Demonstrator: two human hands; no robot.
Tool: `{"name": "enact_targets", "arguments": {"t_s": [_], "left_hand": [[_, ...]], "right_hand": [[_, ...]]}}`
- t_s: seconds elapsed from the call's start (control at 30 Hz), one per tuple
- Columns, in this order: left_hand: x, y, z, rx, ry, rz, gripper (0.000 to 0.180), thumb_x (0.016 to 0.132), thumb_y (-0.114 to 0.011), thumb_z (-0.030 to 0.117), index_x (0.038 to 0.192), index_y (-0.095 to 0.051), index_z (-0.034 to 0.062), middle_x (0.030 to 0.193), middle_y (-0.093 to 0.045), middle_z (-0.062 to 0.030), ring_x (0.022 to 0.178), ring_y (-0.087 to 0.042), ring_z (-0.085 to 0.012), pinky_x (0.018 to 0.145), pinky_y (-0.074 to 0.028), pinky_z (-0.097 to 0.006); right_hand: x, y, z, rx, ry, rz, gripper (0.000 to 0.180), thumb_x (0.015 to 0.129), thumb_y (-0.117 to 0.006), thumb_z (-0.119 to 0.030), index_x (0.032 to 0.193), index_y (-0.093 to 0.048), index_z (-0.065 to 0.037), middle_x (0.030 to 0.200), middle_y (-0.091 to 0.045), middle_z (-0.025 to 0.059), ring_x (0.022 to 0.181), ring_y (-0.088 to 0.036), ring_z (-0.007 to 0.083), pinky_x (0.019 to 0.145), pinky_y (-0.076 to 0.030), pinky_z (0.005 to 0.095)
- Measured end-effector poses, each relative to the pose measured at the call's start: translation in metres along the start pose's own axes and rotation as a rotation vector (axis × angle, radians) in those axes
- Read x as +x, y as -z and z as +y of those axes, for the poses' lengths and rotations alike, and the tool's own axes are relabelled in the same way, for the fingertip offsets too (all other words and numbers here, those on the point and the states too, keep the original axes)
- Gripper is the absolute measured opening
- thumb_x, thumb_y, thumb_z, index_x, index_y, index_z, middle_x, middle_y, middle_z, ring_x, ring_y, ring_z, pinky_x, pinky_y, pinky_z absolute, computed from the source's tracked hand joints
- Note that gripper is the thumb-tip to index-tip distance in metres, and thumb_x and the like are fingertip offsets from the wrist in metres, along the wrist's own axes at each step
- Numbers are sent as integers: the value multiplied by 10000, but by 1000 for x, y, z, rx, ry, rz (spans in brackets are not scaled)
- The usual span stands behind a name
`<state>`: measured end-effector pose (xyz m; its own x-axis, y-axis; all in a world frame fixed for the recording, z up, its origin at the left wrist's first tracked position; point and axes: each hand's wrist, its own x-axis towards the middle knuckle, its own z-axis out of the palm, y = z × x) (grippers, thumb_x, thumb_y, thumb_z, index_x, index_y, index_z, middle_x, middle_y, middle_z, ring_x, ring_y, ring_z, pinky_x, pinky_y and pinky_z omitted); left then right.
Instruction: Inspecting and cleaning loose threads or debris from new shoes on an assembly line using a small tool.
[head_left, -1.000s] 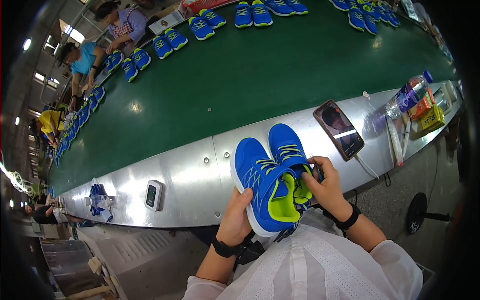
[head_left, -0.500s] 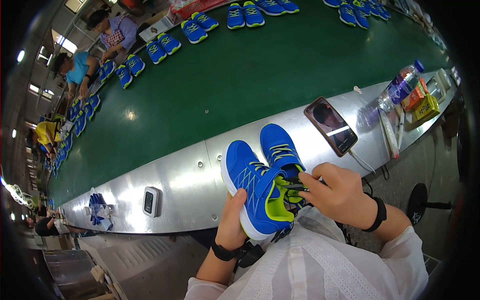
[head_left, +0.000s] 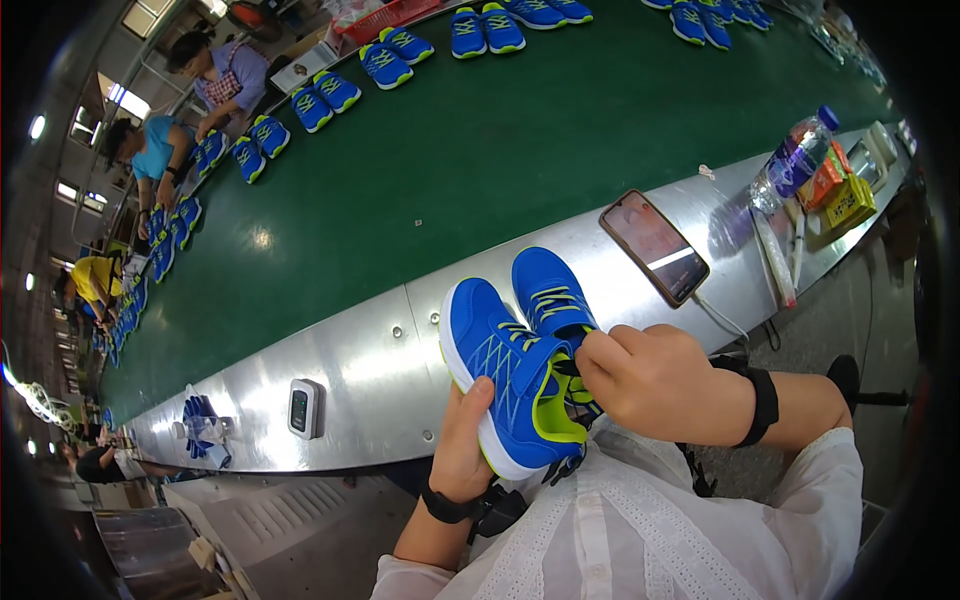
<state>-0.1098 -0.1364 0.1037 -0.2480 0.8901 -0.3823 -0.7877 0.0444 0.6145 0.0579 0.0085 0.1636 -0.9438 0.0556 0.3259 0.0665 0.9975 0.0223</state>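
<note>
My left hand (head_left: 464, 440) grips a blue sneaker (head_left: 500, 350) by its outer side, thumb on the upper. It has a white sole, lime lining and yellow-green laces under a strap. Right beside it stands a matching second sneaker (head_left: 548, 285), partly hidden behind the first and behind my right hand. My right hand (head_left: 645, 385) is closed at the second sneaker's opening, fingers pinched near the strap end. A small dark tool shows only in part between the fingers and the shoes; its kind is hard to make out.
A green conveyor belt (head_left: 400, 180) carries several pairs of like sneakers (head_left: 325, 100). On the metal ledge (head_left: 350, 350) lie a phone (head_left: 655, 248) with a cable, a small white device (head_left: 304, 408), a bottle (head_left: 795, 160) and packets (head_left: 848, 202). Co-workers (head_left: 150, 150) work at the far left.
My right hand has moved slightly left and turned, closing over the sneaker's opening, so the dark tool is now mostly covered. My left hand and its sneaker have hardly moved.
</note>
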Motion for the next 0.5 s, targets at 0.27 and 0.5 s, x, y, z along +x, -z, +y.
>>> {"name": "enact_targets", "arguments": {"t_s": [0.27,0.5], "left_hand": [[1,0,2,28,-38,-15,558,967,-571,261,1407,-347,2,1294,-568,-151,1136,-613,-238,964,-521,-372],[0,-1,8,75,-28,-36,582,952,-595,256,1409,-344,-2,1287,-573,-156,1133,-616,-234,960,-522,-366]], "right_hand": [[6,3,6,41,114,-32,127,664,-661,-163,674,-634,-38,794,-474,47,668,-555,161,468,-477,275],[11,0,10,70,138,-37,121,653,-671,-163,626,-624,-54,798,-479,54,654,-564,167,465,-478,285]]}}
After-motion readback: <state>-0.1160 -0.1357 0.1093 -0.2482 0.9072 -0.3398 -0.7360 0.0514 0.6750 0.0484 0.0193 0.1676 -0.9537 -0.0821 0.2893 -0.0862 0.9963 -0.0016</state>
